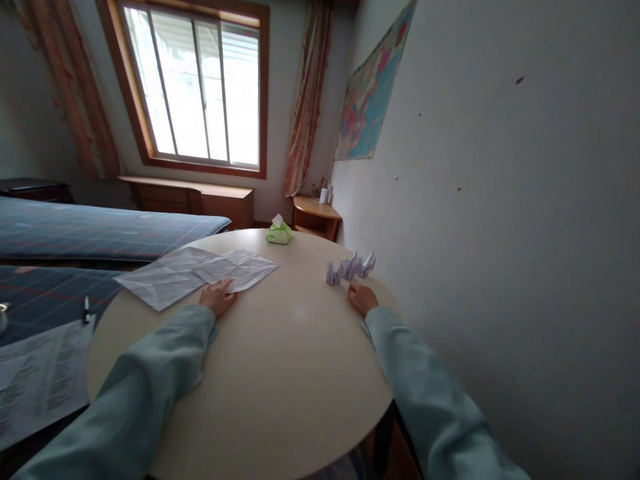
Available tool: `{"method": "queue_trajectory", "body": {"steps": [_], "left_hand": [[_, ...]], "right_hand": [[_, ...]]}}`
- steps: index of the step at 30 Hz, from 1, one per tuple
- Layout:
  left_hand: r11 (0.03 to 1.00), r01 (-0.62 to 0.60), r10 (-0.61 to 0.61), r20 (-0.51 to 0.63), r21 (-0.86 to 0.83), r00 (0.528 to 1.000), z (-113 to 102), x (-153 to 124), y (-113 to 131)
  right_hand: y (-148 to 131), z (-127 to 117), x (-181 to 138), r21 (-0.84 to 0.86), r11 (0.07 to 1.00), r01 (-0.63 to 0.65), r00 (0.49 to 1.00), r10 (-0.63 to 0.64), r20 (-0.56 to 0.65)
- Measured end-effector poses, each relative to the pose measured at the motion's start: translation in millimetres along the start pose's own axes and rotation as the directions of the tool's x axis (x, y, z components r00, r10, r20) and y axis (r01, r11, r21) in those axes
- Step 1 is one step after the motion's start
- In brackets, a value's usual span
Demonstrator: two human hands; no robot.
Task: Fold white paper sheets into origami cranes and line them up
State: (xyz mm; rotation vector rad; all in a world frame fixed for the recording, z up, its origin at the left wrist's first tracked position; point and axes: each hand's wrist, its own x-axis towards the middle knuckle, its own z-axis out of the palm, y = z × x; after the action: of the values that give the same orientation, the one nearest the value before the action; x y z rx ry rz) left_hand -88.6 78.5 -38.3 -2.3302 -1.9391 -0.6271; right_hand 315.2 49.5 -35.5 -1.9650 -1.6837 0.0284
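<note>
My left hand (219, 297) lies on the table with its fingers stretched out, at the near edge of some creased white paper sheets (170, 277). Its fingertips rest on or right beside the paper. On the right, my right hand (363, 298) is curled into a loose fist on the tabletop, with nothing visible in it. Just beyond its knuckles stands a row of several folded paper cranes (351, 267). Whether the hand touches the nearest crane, I cannot tell.
A green tissue pack (279, 231) sits at the far edge of the round table (295, 373). Printed sheets (45, 373) and a pen (87, 310) lie to the left, beside a blue plaid bed (100, 230). A wall (500, 267) runs close along the right.
</note>
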Motion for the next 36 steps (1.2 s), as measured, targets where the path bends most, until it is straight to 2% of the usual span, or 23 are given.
{"method": "queue_trajectory", "body": {"steps": [2,3,7,10,12,13,15,18,21,24,26,28,31,32,34,35,36], "left_hand": [[1.0,-0.027,0.027,0.023,0.01,0.999,1,0,1],[0.999,-0.051,0.051,0.018,0.009,0.999,1,0,2],[0.988,-0.153,0.152,-0.007,-0.018,0.988,-3,-3,14],[0.979,-0.193,0.193,-0.007,-0.065,0.981,-7,-8,28],[0.966,-0.234,0.235,0.001,-0.113,0.972,-10,-11,38],[0.954,-0.267,0.27,0.004,-0.14,0.963,-11,-13,43],[0.912,-0.356,0.366,0.014,-0.205,0.93,-12,-16,51],[0.817,-0.452,0.504,0.062,-0.359,0.862,-15,-20,56],[0.755,-0.425,0.554,0.139,-0.5,0.821,-17,-22,55],[0.733,-0.343,0.553,0.22,-0.588,0.804,-19,-22,52],[0.732,-0.293,0.543,0.266,-0.615,0.797,-20,-22,50],[0.726,-0.253,0.538,0.298,-0.64,0.789,-24,-23,50],[0.676,-0.134,0.533,0.356,-0.724,0.767,-32,-25,54],[0.635,-0.04,0.541,0.407,-0.772,0.736,-34,-26,56],[0.534,0.149,0.614,0.503,-0.832,0.608,-37,-27,59],[0.513,0.182,0.621,0.509,-0.839,0.596,-37,-27,60],[0.516,0.166,0.591,0.489,-0.84,0.641,-36,-27,61]], "right_hand": [[-21,6,-14,-0.065,0.97,0.234,0.97,-0.229,0.079],[-31,8,-20,-0.084,0.947,0.311,0.947,-0.302,0.104],[-64,15,-37,-0.078,0.852,0.518,0.851,-0.503,0.154],[-81,18,-41,-0.051,0.824,0.564,0.822,-0.553,0.138],[-90,21,-41,-0.026,0.824,0.566,0.824,-0.565,0.041],[-94,23,-40,-0.003,0.808,0.59,0.808,-0.59,-0.001],[-101,26,-36,0.046,0.763,0.645,0.765,-0.643,-0.044],[-107,31,-30,0.087,0.712,0.696,0.714,-0.7,0.01],[-109,32,-27,0.125,0.683,0.72,0.677,-0.73,0.095],[-112,31,-30,0.203,0.633,0.747,0.608,-0.774,0.176],[-114,31,-32,0.241,0.604,0.759,0.576,-0.797,0.182],[-115,33,-33,0.26,0.612,0.747,0.595,-0.79,0.149],[-113,37,-31,0.31,0.689,0.655,0.693,-0.711,0.117],[-112,39,-30,0.338,0.718,0.608,0.729,-0.674,0.118],[-109,40,-26,0.4,0.76,0.511,0.789,-0.6,0.132],[-108,40,-25,0.429,0.771,0.47,0.807,-0.573,0.145],[-107,39,-24,0.454,0.776,0.438,0.817,-0.554,0.158]]}}
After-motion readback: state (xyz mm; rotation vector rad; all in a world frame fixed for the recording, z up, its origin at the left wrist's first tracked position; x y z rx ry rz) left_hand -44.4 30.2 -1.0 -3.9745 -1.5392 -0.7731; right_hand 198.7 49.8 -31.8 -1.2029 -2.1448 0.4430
